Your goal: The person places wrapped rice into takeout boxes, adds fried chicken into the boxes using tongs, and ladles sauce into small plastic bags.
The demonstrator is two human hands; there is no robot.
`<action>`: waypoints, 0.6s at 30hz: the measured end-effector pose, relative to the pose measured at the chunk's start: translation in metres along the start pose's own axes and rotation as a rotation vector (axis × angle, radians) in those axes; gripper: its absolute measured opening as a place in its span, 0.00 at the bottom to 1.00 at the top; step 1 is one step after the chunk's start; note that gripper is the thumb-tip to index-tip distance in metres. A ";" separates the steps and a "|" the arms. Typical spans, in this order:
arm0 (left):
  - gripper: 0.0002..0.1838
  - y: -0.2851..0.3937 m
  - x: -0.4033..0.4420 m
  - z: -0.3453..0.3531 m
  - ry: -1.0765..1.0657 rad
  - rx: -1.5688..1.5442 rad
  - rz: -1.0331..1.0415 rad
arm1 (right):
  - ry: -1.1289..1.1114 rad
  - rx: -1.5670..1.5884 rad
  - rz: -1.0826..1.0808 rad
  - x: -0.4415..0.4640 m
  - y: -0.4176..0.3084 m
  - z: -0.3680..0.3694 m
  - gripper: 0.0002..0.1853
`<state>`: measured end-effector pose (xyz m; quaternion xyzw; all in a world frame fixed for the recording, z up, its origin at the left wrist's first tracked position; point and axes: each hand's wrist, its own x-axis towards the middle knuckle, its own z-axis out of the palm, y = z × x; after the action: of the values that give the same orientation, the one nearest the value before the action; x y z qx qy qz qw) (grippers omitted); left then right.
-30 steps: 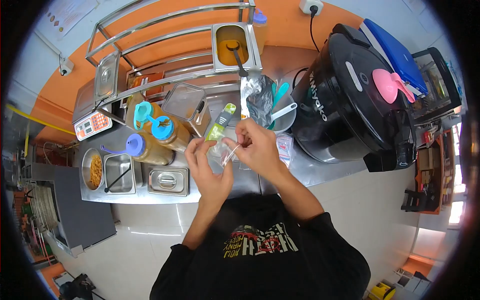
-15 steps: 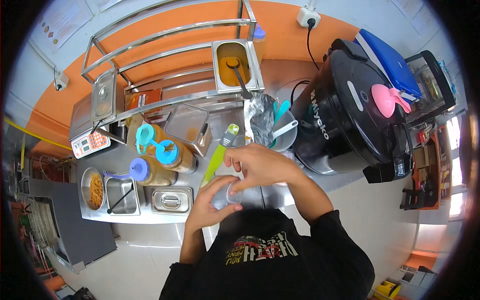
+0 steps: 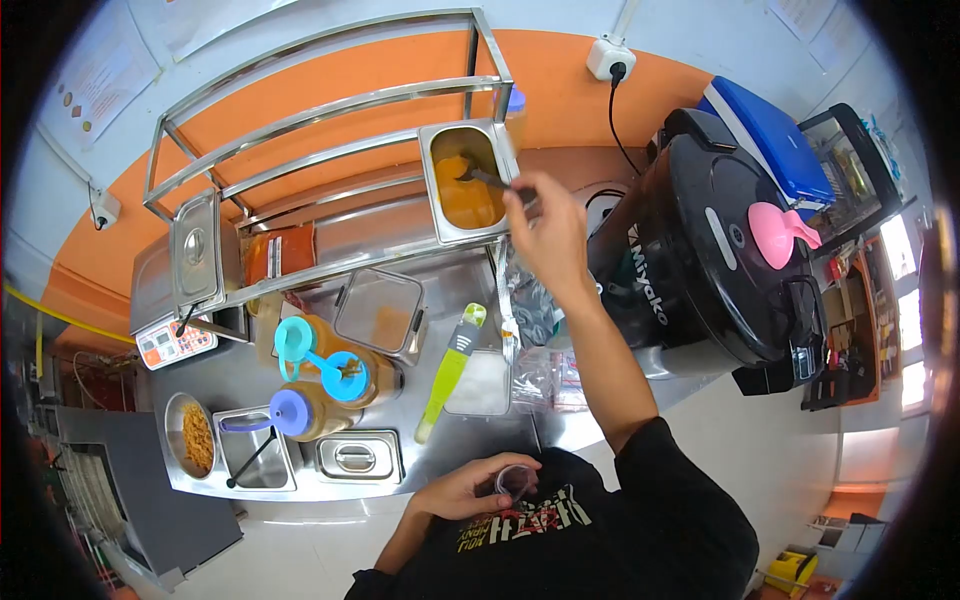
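My right hand is closed around the dark handle of a ladle. The ladle's bowl, coated in orange-yellow sauce, is in the steel food pan set in the rack. Close to my body, my left hand grips a small clear plastic cup by its side, with the cup's round mouth facing up. Between my hands a green-and-grey-handled utensil lies on the steel counter, beside a pale square item.
A black Miyako cooker with a pink scoop on top stands at right. Capped sauce bottles, a clear lidded box, a lidded steel pan and a bowl of brown crumbs occupy the left.
My right hand has left the cup, reached up to the pan and taken hold of the ladle. My left hand has drawn the cup closer to my body. The view has shifted.
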<state>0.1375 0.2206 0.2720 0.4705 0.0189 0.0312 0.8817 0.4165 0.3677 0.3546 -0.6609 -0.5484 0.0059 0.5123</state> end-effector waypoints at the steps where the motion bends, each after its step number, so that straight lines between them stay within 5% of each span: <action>1: 0.36 -0.001 0.000 0.001 0.000 -0.013 -0.012 | 0.063 0.028 -0.011 0.012 0.001 0.005 0.11; 5: 0.38 -0.003 0.001 0.004 0.004 -0.018 0.000 | 0.036 0.337 0.101 0.042 0.011 0.017 0.06; 11: 0.40 -0.008 0.004 0.007 -0.011 -0.038 0.005 | -0.371 0.121 -0.278 0.044 0.013 -0.011 0.07; 18: 0.43 -0.012 0.005 0.001 -0.108 -0.171 -0.075 | -0.445 0.124 -0.325 0.028 0.006 -0.040 0.06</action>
<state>0.1433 0.2134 0.2629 0.3937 -0.0139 -0.0260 0.9188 0.4543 0.3620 0.3847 -0.5142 -0.7447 0.1024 0.4130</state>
